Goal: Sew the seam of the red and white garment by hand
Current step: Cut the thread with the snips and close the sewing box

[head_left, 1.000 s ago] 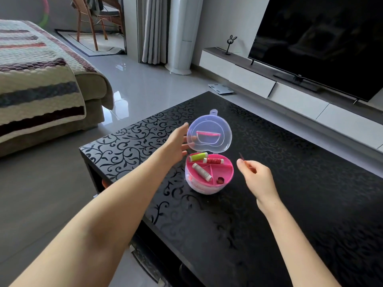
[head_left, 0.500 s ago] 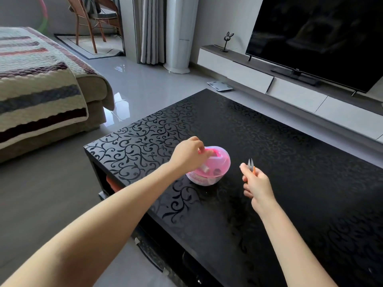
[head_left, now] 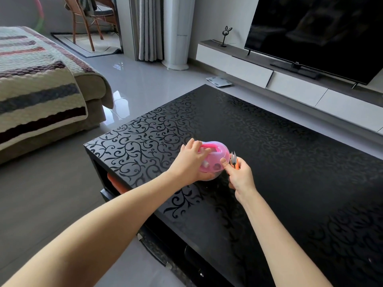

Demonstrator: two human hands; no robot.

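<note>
A round pink sewing box [head_left: 215, 160] with a clear lid stands on the black patterned coffee table [head_left: 269, 152]. Its lid is down. My left hand [head_left: 191, 163] lies over the box's left side, fingers curled round the lid and rim. My right hand [head_left: 240, 174] is just right of the box and grips small orange-handled thread snips [head_left: 234, 160], blades pointing up; its index finger touches the box's side. No red and white garment is in view.
A sofa with a striped knitted cover [head_left: 37, 85] stands to the left. A television [head_left: 319, 32] on a low white cabinet [head_left: 290, 79] runs along the far side. A bathroom scale [head_left: 218, 81] lies on the floor beyond the table.
The box lid stood open a second ago; my left hand has brought it down onto the box. My right hand, with the snips, has moved left up against the box.
</note>
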